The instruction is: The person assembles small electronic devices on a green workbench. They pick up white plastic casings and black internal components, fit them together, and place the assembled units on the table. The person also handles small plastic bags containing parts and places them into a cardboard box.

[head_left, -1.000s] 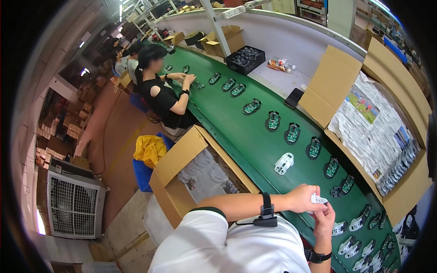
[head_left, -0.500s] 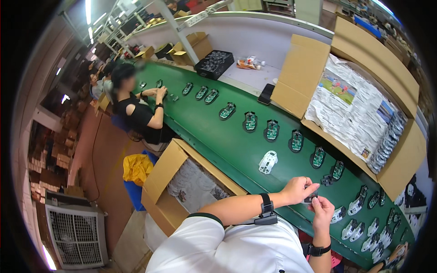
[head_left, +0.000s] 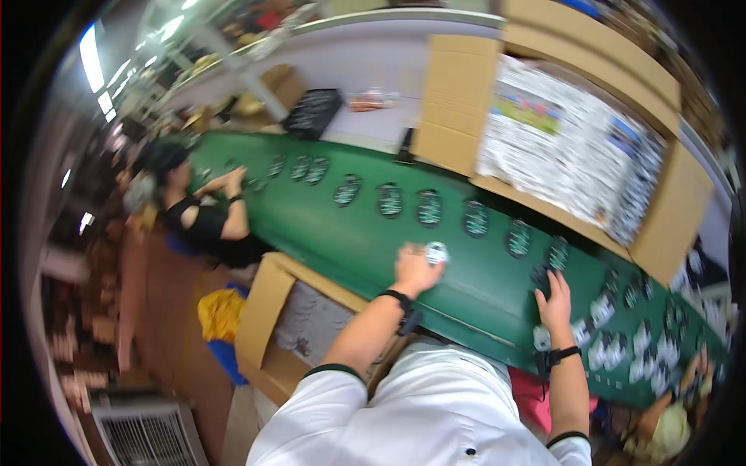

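My left hand (head_left: 416, 270) is closed round the lower side of a white mouse shell (head_left: 437, 253) on the green bench; the fingers cover part of the shell. Farther right, my right hand (head_left: 553, 301) has its fingers stretched out and thumb apart. Its fingertips are beside a small black part (head_left: 539, 274), just below a dark mouse base with a green circuit board (head_left: 558, 253). Motion blurs both hands. The small dark piece seen between them earlier cannot be made out.
Several mouse bases with boards (head_left: 429, 208) run in a row along the green bench (head_left: 342, 248). White shells (head_left: 598, 351) cluster at right. A large open carton (head_left: 458, 101) stands behind the row, another carton (head_left: 272, 311) at near left. A co-worker (head_left: 202, 210) sits at left.
My hands have parted: the left moved left to the white shell, the right moved up toward the black part. The whole view has shifted and blurred.
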Available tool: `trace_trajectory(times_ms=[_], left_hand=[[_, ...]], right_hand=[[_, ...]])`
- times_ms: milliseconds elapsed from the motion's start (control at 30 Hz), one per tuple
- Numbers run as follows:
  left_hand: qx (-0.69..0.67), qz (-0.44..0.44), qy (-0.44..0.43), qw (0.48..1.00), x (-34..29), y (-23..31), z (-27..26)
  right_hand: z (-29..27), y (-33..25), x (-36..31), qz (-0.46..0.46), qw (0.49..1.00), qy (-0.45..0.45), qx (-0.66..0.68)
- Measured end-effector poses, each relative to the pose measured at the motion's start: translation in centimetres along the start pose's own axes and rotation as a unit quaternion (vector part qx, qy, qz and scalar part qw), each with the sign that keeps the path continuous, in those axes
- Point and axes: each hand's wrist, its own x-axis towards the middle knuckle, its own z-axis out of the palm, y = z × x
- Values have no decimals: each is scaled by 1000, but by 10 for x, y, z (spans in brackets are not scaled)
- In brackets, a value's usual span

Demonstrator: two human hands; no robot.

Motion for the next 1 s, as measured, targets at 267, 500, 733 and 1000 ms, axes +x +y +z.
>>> trace_trajectory(times_ms=[267,500,733,1000], left_hand=[[-236,86,35,967,-34,28,-8],[-329,-2,-33,944,-56,22,0],[-303,70,-100,945,-72,15,-19],[-647,146,-176,727,-75,101,-36]], right_hand=[[56,-28,10,7,998,56,-11],[47,-46,-35,-80,996,-43,14],[49,-35,-34,5,993,-60,101],[2,-125,-23,109,793,-64,596]])
